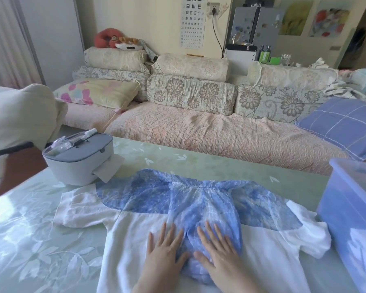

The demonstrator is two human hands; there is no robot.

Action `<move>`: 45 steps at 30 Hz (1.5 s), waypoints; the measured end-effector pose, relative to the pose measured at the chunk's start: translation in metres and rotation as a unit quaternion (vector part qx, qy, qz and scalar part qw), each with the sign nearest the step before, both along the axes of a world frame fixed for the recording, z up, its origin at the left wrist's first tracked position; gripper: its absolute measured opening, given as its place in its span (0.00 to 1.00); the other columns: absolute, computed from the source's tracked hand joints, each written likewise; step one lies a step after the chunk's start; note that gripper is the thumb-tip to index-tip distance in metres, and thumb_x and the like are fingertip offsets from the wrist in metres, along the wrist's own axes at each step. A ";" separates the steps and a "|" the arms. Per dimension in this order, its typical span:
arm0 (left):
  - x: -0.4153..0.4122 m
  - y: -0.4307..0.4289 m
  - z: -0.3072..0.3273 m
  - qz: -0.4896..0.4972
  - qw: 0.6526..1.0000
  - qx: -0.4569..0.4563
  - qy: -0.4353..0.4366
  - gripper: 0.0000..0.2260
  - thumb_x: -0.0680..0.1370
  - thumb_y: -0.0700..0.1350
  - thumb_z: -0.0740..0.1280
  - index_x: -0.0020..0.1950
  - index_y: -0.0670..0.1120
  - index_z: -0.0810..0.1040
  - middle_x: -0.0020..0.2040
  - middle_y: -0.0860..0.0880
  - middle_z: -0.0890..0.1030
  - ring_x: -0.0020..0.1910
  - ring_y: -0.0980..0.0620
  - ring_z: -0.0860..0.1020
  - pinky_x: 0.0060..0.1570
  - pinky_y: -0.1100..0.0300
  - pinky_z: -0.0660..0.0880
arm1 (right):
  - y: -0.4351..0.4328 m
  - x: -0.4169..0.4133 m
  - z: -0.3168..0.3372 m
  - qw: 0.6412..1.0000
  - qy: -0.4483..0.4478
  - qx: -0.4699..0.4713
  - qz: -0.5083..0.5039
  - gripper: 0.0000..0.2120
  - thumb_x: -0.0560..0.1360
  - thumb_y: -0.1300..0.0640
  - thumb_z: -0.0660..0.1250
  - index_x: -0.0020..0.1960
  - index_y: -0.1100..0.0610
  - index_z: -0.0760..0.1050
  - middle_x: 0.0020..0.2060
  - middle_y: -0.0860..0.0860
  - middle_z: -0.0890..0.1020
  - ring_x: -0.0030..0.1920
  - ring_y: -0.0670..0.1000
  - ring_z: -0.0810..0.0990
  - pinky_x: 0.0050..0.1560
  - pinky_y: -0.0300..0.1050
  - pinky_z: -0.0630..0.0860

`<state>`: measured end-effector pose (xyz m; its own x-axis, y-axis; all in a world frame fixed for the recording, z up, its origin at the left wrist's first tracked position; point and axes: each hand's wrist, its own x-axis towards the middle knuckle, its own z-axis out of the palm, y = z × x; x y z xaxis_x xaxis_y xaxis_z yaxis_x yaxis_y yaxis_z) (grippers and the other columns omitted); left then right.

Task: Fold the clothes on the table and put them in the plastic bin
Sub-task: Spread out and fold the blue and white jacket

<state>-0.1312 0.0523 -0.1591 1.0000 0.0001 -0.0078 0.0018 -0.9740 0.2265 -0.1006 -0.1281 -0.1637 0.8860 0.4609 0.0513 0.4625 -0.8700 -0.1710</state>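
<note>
Location type: domestic living room. Evidence: a long quilted sofa (220, 132) with floral cushions (190, 94) stands beyond the desk (199, 163), straight ahead of the left grip (163, 252) and right grip (218, 250). Farther ahead: a wall-mounted eye chart (191, 20), paintings (296, 17), a magnet-covered refrigerator (251, 26). Ahead-left: a plush toy (108, 38).

two hands lie on the clothes (135, 240): one left hand (164, 248) and one right hand (216, 248). the clothes are blue and white, one piece or two, hard to tell. right of the clothes stands one plastic bin (347, 208). left of them is one grey box (76, 163) with one paper sheet (108, 172). behind them is one sofa (220, 132) with one blue pillow (342, 123).
</note>
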 end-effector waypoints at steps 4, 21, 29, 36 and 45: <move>-0.005 0.007 0.015 0.032 0.995 -0.091 0.016 0.36 0.69 0.72 0.36 0.75 0.62 0.47 0.74 0.63 0.42 0.75 0.57 0.37 0.72 0.50 0.36 | -0.002 -0.003 -0.033 1.000 -0.017 0.012 0.013 0.30 0.78 0.34 0.40 0.77 0.45 0.45 0.77 0.43 0.45 0.76 0.45 0.43 0.73 0.42 0.44; -0.023 0.200 0.027 0.474 0.759 -0.420 -0.149 0.17 0.79 0.44 0.62 0.67 0.51 0.72 0.73 0.35 0.60 0.75 0.43 0.52 0.67 0.53 0.52 | 0.240 0.059 0.071 0.969 0.155 0.177 0.077 0.21 0.80 0.52 0.58 0.72 0.55 0.65 0.70 0.52 0.67 0.68 0.51 0.66 0.66 0.40 0.61; -0.003 0.200 0.016 0.456 0.664 -0.550 -0.220 0.10 0.76 0.43 0.64 0.55 0.54 0.77 0.59 0.48 0.79 0.61 0.46 0.74 0.67 0.44 0.64 | 0.338 0.064 0.069 0.930 0.256 0.247 0.090 0.16 0.80 0.55 0.59 0.66 0.58 0.73 0.64 0.54 0.76 0.62 0.51 0.74 0.61 0.40 0.67; 0.006 0.180 0.031 0.408 0.572 -0.646 -0.299 0.12 0.77 0.37 0.62 0.57 0.49 0.76 0.59 0.48 0.77 0.48 0.55 0.77 0.56 0.56 0.73 | 0.352 0.073 0.058 0.935 0.273 0.218 0.058 0.13 0.79 0.51 0.60 0.46 0.58 0.78 0.45 0.54 0.80 0.49 0.54 0.77 0.51 0.44 0.72; 0.005 0.177 0.033 0.430 0.499 -0.694 -0.290 0.25 0.73 0.39 0.72 0.69 0.40 0.70 0.60 0.45 0.77 0.53 0.53 0.76 0.52 0.63 0.70 | 0.311 0.057 0.066 0.819 0.487 0.301 0.036 0.32 0.79 0.37 0.47 0.60 0.60 0.78 0.52 0.60 0.82 0.49 0.54 0.80 0.49 0.42 0.74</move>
<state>-0.1264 0.2289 -0.1259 0.4689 0.8286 -0.3060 -0.1743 0.4264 0.8876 -0.0439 0.1828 -0.0974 0.6136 0.6647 -0.4263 -0.1010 -0.4694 -0.8772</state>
